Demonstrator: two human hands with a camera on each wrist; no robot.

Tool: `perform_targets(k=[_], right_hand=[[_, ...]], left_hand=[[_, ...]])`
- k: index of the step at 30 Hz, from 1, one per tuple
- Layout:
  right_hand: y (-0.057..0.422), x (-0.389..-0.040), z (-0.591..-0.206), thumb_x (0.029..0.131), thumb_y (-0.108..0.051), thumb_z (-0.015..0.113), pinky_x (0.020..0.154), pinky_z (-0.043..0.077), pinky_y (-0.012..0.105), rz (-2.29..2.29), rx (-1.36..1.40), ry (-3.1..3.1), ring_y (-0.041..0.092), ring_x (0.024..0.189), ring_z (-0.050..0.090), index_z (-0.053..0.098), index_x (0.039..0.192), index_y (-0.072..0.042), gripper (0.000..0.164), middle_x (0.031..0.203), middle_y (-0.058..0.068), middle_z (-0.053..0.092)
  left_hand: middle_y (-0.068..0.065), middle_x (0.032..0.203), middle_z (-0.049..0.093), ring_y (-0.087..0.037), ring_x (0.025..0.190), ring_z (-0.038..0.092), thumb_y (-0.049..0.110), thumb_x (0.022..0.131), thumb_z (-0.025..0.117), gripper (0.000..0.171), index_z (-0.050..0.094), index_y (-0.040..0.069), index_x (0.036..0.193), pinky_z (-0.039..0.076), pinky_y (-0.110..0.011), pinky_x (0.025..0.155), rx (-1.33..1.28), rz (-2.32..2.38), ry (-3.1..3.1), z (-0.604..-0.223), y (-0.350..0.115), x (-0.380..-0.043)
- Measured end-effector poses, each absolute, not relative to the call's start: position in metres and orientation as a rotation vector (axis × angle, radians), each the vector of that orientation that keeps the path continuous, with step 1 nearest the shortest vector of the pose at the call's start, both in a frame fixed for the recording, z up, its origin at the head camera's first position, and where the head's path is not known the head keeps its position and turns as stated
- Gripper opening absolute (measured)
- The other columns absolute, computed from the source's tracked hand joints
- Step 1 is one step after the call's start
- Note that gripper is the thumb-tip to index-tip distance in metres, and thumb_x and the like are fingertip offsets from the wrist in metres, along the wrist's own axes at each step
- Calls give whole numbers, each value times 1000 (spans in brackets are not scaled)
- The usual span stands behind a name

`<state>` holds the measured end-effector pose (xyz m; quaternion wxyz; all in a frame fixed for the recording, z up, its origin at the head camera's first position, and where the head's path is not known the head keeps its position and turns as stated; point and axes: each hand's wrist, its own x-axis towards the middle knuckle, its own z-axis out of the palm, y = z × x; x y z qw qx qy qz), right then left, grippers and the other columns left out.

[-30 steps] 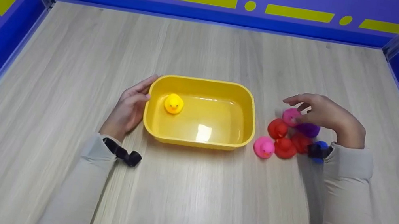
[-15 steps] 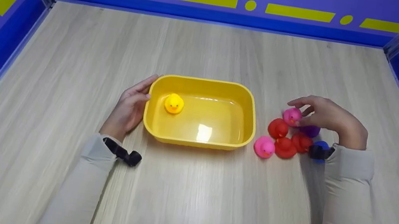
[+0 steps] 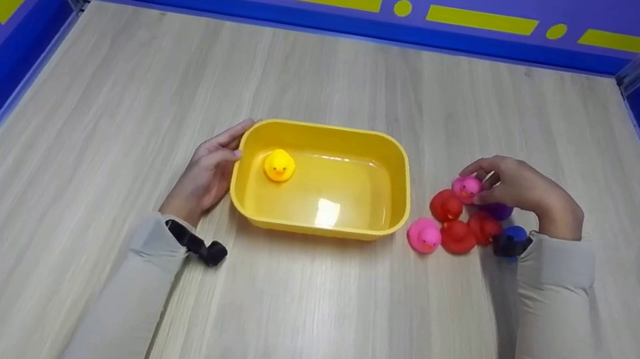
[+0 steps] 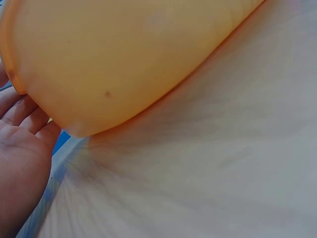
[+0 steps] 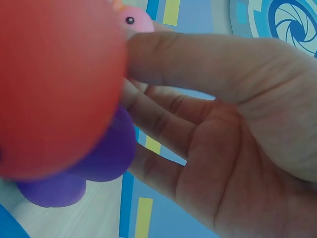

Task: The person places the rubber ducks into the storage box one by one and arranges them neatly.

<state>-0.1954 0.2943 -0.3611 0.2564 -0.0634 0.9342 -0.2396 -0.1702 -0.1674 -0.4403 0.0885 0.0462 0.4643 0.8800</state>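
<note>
A yellow plastic tub (image 3: 303, 227) stands mid-table with a yellow rubber duck (image 3: 280, 166) inside, toward its left end. My left hand (image 3: 207, 171) rests against the tub's left side, fingers fairly straight along the outer wall; the left wrist view shows its palm (image 4: 22, 163) and the tub's side (image 4: 114, 64). To the right, my right hand (image 3: 521, 187) pinches a pink rubber duck (image 3: 466, 188) between thumb and fingers. Close below it are several red ducks (image 3: 457, 236) and a partly hidden purple duck (image 3: 496, 210). Another pink duck (image 3: 425, 235) sits nearest the tub.
A blue duck (image 3: 515, 233) lies under the right wrist, mostly covered by the black wrist camera (image 3: 509, 245). Blue walls with yellow marks enclose the wooden table (image 3: 298, 317) at the back and both sides.
Over the last second, the right hand's fingers have drawn in around the pink duck, which now faces forward, upright. The left hand and tub have stayed put.
</note>
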Motion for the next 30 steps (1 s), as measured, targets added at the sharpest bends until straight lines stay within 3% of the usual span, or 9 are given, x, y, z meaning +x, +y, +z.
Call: perform_targets(k=[6, 30], right_hand=[[294, -196, -364, 88, -9, 67, 82, 58, 41, -663, -193, 2544, 27, 90, 59, 64, 117, -12, 29, 106, 14, 63], [292, -194, -365, 89, -8, 65, 87, 57, 46, -684, -188, 2555, 28, 93, 59, 62, 121, -11, 32, 110, 16, 62]], left_hand=[[-17, 156, 28, -24, 145, 28, -11, 88, 35, 60, 27, -6, 147, 27, -32, 118, 142, 2612, 1394, -440, -168, -171], [-13, 156, 31, -21, 144, 31, -9, 89, 37, 59, 30, -3, 148, 30, -30, 116, 126, 2594, 1419, -441, -169, -170]])
